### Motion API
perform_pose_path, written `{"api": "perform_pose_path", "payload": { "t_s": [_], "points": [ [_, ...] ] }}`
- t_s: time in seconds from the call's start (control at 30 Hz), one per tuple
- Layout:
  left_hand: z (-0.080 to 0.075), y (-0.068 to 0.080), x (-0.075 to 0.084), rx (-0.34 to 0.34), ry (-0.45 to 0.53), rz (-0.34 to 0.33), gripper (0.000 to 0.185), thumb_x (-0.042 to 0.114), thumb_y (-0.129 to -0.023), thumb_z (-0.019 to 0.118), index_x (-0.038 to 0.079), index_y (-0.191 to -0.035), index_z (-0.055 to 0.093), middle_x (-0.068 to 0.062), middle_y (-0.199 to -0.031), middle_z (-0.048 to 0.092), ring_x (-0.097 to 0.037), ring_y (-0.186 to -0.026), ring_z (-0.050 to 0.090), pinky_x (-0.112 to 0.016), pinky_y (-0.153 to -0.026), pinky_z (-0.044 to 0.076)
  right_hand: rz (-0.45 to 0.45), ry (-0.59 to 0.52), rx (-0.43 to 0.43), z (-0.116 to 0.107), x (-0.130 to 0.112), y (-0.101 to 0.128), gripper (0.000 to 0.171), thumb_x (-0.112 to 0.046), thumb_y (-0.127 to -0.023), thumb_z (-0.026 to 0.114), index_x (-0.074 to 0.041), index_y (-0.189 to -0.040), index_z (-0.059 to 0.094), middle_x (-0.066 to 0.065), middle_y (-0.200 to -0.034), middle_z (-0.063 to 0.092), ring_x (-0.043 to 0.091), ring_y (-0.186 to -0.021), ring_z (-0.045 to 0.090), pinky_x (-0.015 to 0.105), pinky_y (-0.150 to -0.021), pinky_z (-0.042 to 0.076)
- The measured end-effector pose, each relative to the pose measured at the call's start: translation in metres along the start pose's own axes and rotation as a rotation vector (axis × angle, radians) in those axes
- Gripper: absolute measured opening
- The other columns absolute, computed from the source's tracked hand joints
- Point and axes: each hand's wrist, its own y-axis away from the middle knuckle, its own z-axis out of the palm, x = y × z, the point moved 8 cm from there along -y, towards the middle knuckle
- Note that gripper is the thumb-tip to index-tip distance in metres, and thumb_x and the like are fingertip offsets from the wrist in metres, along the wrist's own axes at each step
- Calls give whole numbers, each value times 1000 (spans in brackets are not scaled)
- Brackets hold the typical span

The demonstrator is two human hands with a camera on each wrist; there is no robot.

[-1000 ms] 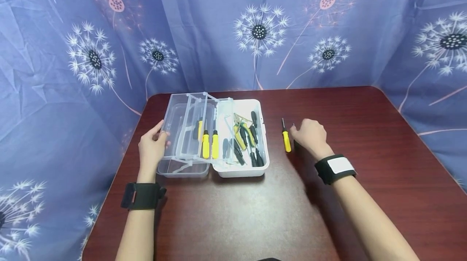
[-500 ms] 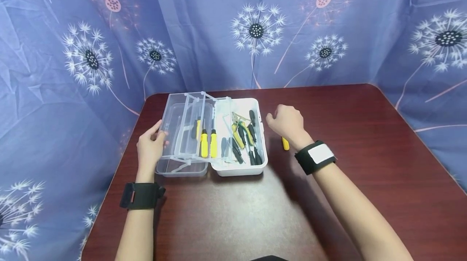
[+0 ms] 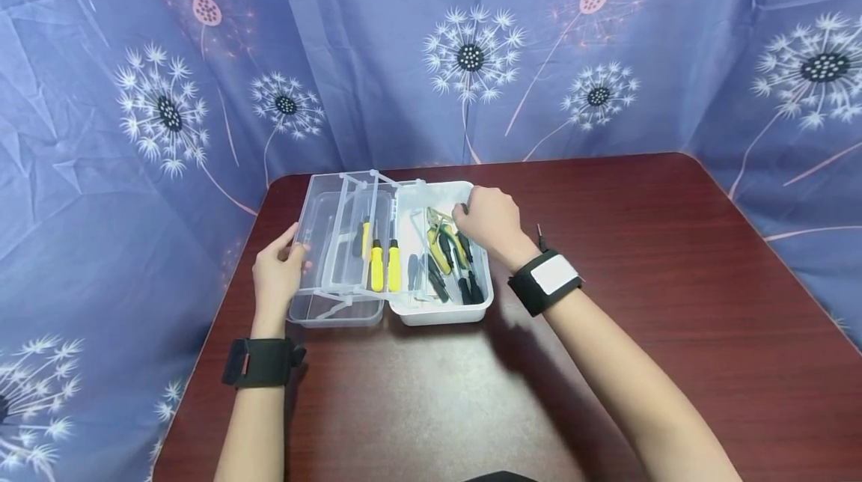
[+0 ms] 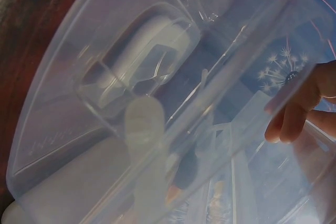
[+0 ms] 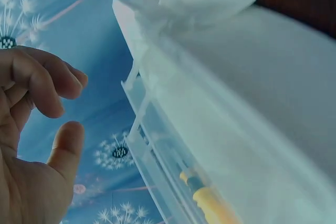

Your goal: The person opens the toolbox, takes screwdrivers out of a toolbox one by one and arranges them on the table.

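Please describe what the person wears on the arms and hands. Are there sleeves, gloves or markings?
Both forearms are bare: no sleeves and no gloves. The left hand has a plain black band at the wrist. The right hand has a black band with a white rectangular patch on top. No rings or cables are visible.

head: above, forward-down, far | wrists: close, opposite sides | shared: toolbox
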Motion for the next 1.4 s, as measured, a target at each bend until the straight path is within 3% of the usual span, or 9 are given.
{"api": "perform_pose_path", "payload": {
  "t_s": [0.4,0.67,0.83,1.07,1.4],
  "points": [
    [0,-1,1,11,-8,6,47,19,-94,46,35,-138,50,-12,-108,73,12,-54,55,-12,-55,45,-36,27,-49,12,-39,-7,45,-30,-89,52,-15,-51,35,-4,-49,27,13,-45,28,26,-40,22],
    [-1,1,4,10,-1,16,47,17,-94,46,31,-138,51,-15,-108,73,12,-54,55,-14,-54,43,-54,31,-83,19,-56,-7,44,-32,-91,52,-16,-52,41,-3,-48,33,14,-46,36,25,-40,23],
    [-1,0,4,16,-5,19,47,17,-94,46,31,-138,51,-14,-107,73,12,-54,54,-14,-54,44,-75,54,-103,23,-69,-5,38,-33,-91,52,-13,-59,49,0,-53,42,17,-50,46,27,-42,31],
    [-1,0,3,13,0,16,47,17,-94,47,31,-138,51,-14,-107,73,13,-54,54,-12,-55,44,-67,47,-146,34,-77,-4,34,-33,-92,52,-10,-68,57,3,-60,52,19,-56,54,27,-45,36],
    [-1,0,3,7,3,11,47,18,-94,46,32,-138,51,-14,-107,73,12,-54,55,-13,-55,44,-115,69,-185,54,-86,6,36,-29,-91,53,-13,-59,51,-1,-52,46,17,-52,52,26,-44,35]
  ]
}}
